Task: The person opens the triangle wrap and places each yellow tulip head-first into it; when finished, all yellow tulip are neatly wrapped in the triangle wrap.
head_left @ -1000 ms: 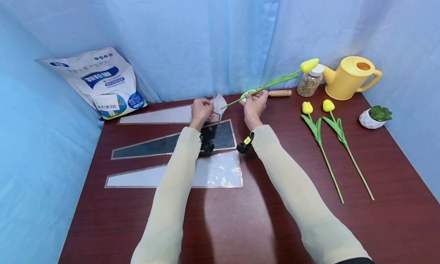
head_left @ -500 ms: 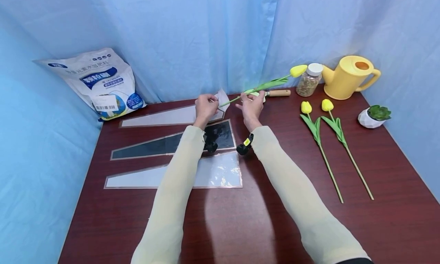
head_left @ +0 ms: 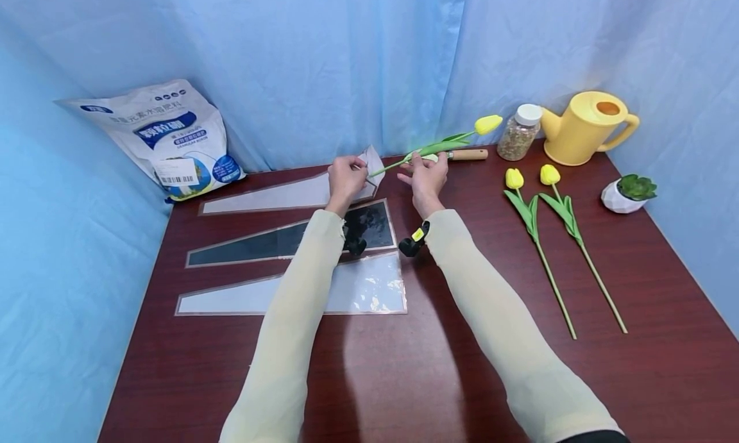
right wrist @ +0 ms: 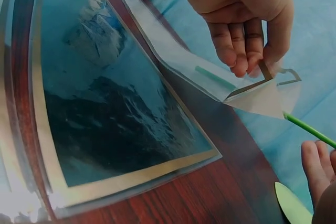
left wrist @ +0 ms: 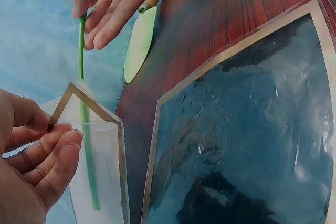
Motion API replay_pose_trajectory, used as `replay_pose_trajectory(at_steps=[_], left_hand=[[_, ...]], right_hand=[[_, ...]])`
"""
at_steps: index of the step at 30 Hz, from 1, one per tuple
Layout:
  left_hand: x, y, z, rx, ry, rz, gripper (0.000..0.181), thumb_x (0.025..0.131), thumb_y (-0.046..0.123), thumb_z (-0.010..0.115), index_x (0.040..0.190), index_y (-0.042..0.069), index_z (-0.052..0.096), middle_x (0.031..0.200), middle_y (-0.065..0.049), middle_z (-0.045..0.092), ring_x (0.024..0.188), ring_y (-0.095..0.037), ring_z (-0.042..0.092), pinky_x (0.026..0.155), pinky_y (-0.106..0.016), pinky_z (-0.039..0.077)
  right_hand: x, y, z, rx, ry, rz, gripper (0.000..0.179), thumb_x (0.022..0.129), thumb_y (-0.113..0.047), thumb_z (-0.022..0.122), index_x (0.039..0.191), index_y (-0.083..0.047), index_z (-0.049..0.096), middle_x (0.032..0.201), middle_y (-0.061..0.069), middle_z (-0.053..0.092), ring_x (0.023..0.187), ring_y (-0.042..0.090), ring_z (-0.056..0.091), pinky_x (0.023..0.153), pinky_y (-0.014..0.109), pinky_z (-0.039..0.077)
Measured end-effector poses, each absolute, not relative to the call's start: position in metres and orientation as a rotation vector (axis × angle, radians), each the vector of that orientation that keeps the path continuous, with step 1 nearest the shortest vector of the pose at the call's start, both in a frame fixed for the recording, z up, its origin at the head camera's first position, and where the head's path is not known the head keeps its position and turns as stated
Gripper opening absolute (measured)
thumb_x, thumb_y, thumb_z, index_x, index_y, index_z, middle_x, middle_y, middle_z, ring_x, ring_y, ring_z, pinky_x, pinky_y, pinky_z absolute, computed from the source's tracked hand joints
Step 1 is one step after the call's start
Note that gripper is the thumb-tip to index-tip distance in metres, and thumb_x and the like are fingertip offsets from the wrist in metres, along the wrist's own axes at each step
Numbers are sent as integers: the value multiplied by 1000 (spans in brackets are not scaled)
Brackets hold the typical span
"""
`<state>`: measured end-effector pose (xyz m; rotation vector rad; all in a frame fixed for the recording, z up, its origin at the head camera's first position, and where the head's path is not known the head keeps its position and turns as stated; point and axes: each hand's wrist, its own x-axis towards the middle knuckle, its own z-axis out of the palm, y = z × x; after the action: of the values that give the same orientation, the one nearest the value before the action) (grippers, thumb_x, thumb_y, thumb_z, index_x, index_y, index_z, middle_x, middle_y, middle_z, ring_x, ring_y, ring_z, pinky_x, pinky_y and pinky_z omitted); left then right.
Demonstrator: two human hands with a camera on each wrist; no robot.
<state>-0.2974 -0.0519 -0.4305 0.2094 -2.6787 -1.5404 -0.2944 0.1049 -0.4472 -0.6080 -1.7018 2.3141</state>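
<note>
My left hand (head_left: 346,181) pinches the open end of a white flower sleeve (head_left: 265,196) with a gold border, lifting its mouth off the table. A yellow artificial tulip (head_left: 488,124) lies slanted across my right hand (head_left: 426,179), which pinches its green stem between thumb and fingers. In the left wrist view, the stem (left wrist: 82,51) runs down through the mouth, and its lower end shows through the sleeve wall (left wrist: 105,182). Two more yellow tulips (head_left: 530,215) (head_left: 568,218) lie on the right of the table.
Nearer me lie a black sleeve (head_left: 254,244) and another white one (head_left: 231,299). Behind my right hand is a trowel (head_left: 469,154). A lidded jar (head_left: 519,135), yellow watering can (head_left: 583,132) and potted succulent (head_left: 626,199) stand right; a fertilizer bag (head_left: 173,142) leans back left.
The tulip has slid left and its stem has passed into the sleeve's mouth. My left hand has shifted slightly right with the sleeve's edge.
</note>
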Motion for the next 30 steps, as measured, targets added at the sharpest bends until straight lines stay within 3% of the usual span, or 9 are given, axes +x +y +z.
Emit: replay_pose_trajectory(at_steps=[2, 6, 11, 15, 19, 23, 30], left_hand=[[-298, -52, -430, 212, -2683, -1537, 16, 90, 9, 61, 95, 7, 76, 83, -8, 72, 58, -8, 61, 56, -21, 51], [-298, -51, -430, 211, -2694, -1532, 16, 91, 10, 61, 96, 7, 76, 85, -8, 73, 59, -9, 62, 56, -21, 52], [-298, -50, -430, 198, -2692, -1536, 17, 91, 10, 60, 96, 7, 76, 86, -10, 73, 59, -10, 62, 56, -22, 52], [-297, -48, -429, 186, -2692, -1529, 18, 91, 10, 60, 96, 7, 76, 87, -11, 74, 59, -10, 62, 57, -23, 53], [-296, -47, -428, 166, -2699, -1495, 18, 91, 9, 59, 96, 7, 76, 86, -11, 73, 59, -10, 62, 58, -23, 53], [-296, -46, -426, 131, -2697, -1456, 17, 90, 8, 59, 96, 6, 76, 83, -10, 73, 58, -8, 61, 56, -21, 50], [-295, -47, -423, 114, -2703, -1445, 18, 91, 10, 59, 97, 6, 76, 83, -9, 72, 57, -7, 60, 55, -21, 47]], right_hand=[[-294, 105, -447, -608, -1750, 2318, 50, 100, -20, 59, 145, -14, 39, 112, 16, 68, 106, 35, 72, 73, 38, 63], [-296, 107, -446, -590, -1729, 2343, 27, 101, -25, 59, 121, -7, 56, 103, 8, 68, 112, 36, 69, 84, 44, 61], [-300, 110, -443, -641, -1534, 2364, 18, 99, -22, 61, 101, -4, 65, 90, 2, 65, 97, 30, 72, 84, 42, 61], [-299, 109, -442, -644, -1509, 2372, 9, 97, -13, 64, 104, -8, 61, 86, 2, 66, 85, 27, 73, 84, 45, 61], [-295, 106, -443, -621, -1611, 2403, 17, 96, -13, 65, 111, -12, 58, 89, 0, 68, 98, 34, 72, 91, 48, 58], [-294, 106, -444, -618, -1627, 2437, 17, 95, -18, 68, 108, -9, 63, 90, -1, 68, 109, 36, 69, 92, 46, 59], [-297, 110, -442, -656, -1537, 2385, 16, 97, -24, 65, 104, -10, 63, 87, 0, 66, 94, 33, 72, 93, 49, 57]])
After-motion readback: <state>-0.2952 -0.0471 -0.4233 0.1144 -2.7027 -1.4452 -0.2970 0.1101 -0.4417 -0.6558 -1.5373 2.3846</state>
